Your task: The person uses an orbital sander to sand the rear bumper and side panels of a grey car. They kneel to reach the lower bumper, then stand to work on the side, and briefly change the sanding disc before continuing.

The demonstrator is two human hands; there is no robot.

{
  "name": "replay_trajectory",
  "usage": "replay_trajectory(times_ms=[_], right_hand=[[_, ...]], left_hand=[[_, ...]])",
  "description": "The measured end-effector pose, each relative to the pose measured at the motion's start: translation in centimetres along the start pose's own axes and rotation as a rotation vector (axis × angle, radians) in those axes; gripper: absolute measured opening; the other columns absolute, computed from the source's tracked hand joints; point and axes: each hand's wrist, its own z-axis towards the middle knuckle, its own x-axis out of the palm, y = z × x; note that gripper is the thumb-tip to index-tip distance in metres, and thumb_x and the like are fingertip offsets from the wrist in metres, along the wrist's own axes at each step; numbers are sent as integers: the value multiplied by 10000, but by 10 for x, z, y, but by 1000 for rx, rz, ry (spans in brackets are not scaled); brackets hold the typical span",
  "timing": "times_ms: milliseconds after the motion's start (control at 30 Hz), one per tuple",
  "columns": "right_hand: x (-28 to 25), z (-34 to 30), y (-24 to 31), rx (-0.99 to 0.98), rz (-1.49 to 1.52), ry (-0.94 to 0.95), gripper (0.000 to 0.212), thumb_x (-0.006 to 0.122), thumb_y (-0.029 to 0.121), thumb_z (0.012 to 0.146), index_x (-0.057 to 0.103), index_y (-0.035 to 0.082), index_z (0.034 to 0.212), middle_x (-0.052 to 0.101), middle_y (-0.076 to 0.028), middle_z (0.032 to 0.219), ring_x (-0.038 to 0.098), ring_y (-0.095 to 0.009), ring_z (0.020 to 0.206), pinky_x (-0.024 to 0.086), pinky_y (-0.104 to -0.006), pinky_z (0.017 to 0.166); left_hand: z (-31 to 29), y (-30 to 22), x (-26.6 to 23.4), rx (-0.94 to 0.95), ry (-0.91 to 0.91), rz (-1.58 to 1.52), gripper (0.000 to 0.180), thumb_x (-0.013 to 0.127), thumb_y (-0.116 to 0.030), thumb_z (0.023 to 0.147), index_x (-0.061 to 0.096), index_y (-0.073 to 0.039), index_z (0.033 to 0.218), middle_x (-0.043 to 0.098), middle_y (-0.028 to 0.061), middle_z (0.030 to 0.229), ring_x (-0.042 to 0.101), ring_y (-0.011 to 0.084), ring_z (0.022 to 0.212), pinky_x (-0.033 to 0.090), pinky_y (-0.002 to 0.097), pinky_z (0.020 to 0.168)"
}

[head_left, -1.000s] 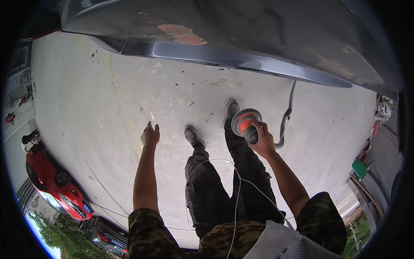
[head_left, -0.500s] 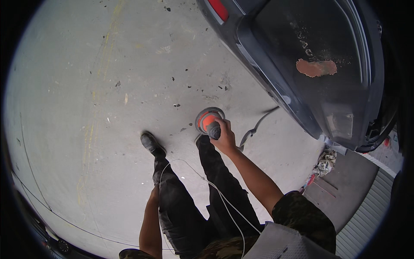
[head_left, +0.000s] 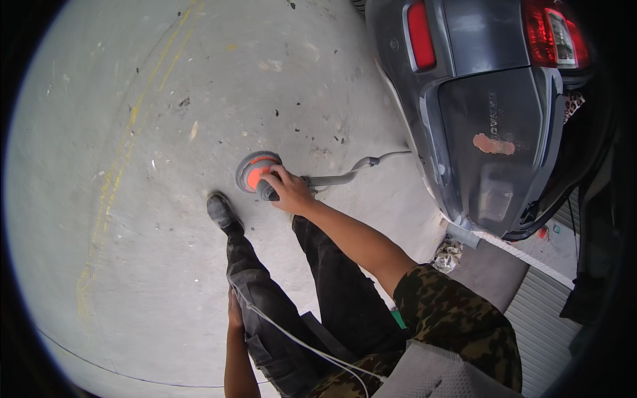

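Over the grey concrete floor [head_left: 159, 265], just ahead of the feet, is the orange-and-grey disc sander [head_left: 257, 174], right grip [head_left: 292, 192] wrapped round its dark body. Delta vs. a second ago: view has swung, dark grey car rear [head_left: 481, 33] now sits upper right rather than across the top, red tail light [head_left: 556, 36] in frame. Sander has shifted left relative to the legs, now between the feet and ahead of them. Left grip [head_left: 234, 308] has dropped from out front to beside the left trouser leg; fingers mostly hidden, can't tell if relaxed or clenched, or if it touches the cloth. My read: no sanding contact at this instant, disc is well apart from the salmon-coloured bare patch [head_left: 493, 144] on the car panel. Around: ribbed grey hose [head_left: 332, 180] lies between sander and car, its join hidden by the right grip. Thin white cable [head_left: 298, 341] drapes over the left leg and lap, snag risk. Black left shoe [head_left: 222, 211] is just below the disc. Crumpled pale heap [head_left: 448, 255] by the car's near corner, corrugated grey sheet [head_left: 551, 318] lower right. Hose and cable look like the main obstructions.
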Motion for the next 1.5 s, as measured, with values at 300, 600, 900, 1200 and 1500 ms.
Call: replay_trajectory(times_ms=[300, 600, 900, 1200, 1500], right_hand=[[-5, 17, -44, 466, 4, 65, 835, 854, 100, 654, 495, 193, 1402, 487, -145, 1356, 670, -429, 1099, 597, -508, 881], [-52, -39, -49, 473, 97, -39, 864, 877, 97, 655, 495, 197, 1423, 477, -154, 1356, 661, -430, 1112, 590, -503, 899], [-98, -161, -20, 552, 137, -196, 832, 871, 122, 669, 527, 195, 1424, 491, -155, 1344, 661, -405, 1133, 597, -500, 908], [-148, -364, -18, 642, 291, -321, 799, 827, 139, 686, 532, 212, 1425, 479, -149, 1407, 664, -379, 1164, 607, -491, 914], [-177, -688, -38, 768, 480, -690, 869, 888, 115, 648, 530, 185, 1437, 491, -163, 1376, 659, -417, 1126, 606, -485, 903]], left_hand=[[-17, -17, -7, 88, -406, 669, 452, 582, -373, 1088, 725, 43, 1191, 767, 261, 1068, 747, 394, 946, 560, 443, 855], [-5, -57, -23, 218, -521, 880, 461, 614, -358, 1056, 733, 22, 825, 725, 225, 731, 721, 386, 696, 519, 480, 652], [-5, -113, -40, 171, -230, 945, 423, 720, -341, 957, 721, -2, 1212, 787, 208, 1090, 761, 297, 985, 572, 408, 848], [-102, -46, -66, -99, -302, 1139, 688, 853, -406, 894, 632, 6, 1399, 789, 203, 1108, 776, 247, 941, 591, 386, 846], [-167, 142, 138, -331, -212, 966, 495, 563, -433, 1084, 597, -101, 1449, 760, 147, 1182, 756, 254, 868, 607, 468, 861]])
